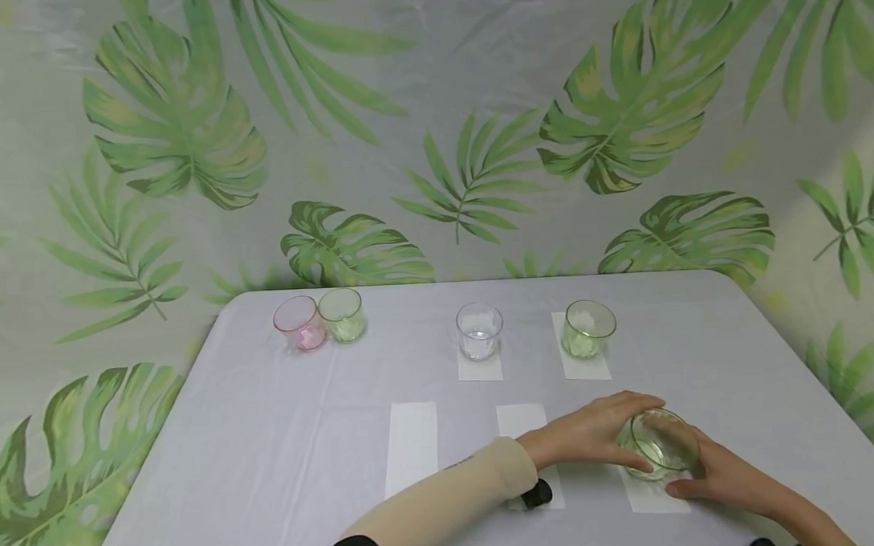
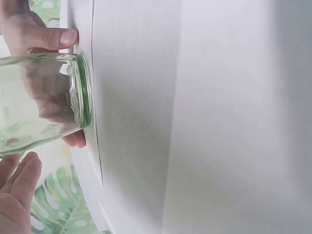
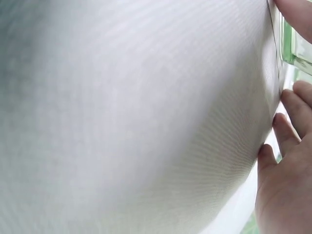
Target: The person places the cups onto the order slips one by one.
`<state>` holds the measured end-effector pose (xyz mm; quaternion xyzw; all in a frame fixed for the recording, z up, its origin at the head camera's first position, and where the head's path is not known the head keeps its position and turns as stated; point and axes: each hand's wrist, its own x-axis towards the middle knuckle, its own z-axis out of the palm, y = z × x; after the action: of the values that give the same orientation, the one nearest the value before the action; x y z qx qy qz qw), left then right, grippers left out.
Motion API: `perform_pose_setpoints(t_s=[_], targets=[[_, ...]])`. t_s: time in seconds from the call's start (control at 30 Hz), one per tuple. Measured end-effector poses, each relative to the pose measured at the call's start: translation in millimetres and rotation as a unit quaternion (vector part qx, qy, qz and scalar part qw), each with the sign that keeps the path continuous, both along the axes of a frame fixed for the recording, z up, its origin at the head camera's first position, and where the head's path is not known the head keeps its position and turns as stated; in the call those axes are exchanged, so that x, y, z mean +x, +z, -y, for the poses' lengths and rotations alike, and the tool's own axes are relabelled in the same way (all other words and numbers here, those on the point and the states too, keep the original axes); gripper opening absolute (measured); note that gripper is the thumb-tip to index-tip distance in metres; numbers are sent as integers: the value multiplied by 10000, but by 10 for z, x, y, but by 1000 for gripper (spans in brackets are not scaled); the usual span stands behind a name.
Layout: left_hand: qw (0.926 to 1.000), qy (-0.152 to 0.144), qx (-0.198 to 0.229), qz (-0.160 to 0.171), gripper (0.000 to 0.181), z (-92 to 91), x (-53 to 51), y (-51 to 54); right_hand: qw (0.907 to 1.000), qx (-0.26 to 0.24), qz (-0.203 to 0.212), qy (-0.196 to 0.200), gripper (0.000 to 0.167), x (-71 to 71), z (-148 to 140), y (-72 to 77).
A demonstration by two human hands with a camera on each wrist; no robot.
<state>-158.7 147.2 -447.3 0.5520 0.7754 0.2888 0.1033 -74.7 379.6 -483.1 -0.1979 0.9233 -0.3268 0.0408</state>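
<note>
A green-tinted glass (image 1: 660, 450) stands upright over a white paper strip (image 1: 654, 497) at the right front. On its left side my left hand (image 1: 601, 432) holds it, thumb in front and fingers along the far rim. From the right, my right hand (image 1: 726, 468) cups the lower part, its thumb low near the base. Through the clear wall of the glass (image 2: 44, 97), the right hand's bent fingers show in the left wrist view. In the right wrist view, only a corner of the glass (image 3: 295, 46) appears, beside the right hand's fingers (image 3: 292, 102).
Farther back, a clear glass (image 1: 479, 332) and another green glass (image 1: 587, 329) stand on paper strips. A pink glass (image 1: 300, 324) and a green glass (image 1: 342, 315) sit side by side at the back left. White strips (image 1: 411, 447) lie in front, one partly under my left forearm.
</note>
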Motion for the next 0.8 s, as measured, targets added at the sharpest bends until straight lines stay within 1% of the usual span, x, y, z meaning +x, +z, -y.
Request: perform_pose_setpoints(t_s=[0.17,0.27,0.33,0.43,0.53,0.6,0.7,0.8], targets=[[9997,132,-69,191,82,101,-8,45,9998,108,-26,-174,82,9,-11,14],[9990,256,-11,379,81,219,-20,82,9996,-31,-35,-287,81,19,-18,32],[9983,336,46,479,81,314,-36,101,9995,-166,-124,-244,82,24,-23,49],[9967,425,184,663,79,481,-74,114,9992,-128,-303,-238,86,36,-20,109],[9946,515,365,823,78,683,-129,104,9994,-68,-278,-190,90,41,-21,195],[9931,599,480,881,77,831,-168,91,9996,-57,-193,-184,91,41,-25,260],[9909,768,635,903,77,1054,-226,74,9999,-127,-30,-69,90,33,-33,349],[9876,901,847,966,76,1269,-287,76,10000,-58,44,-1,91,19,-30,442]])
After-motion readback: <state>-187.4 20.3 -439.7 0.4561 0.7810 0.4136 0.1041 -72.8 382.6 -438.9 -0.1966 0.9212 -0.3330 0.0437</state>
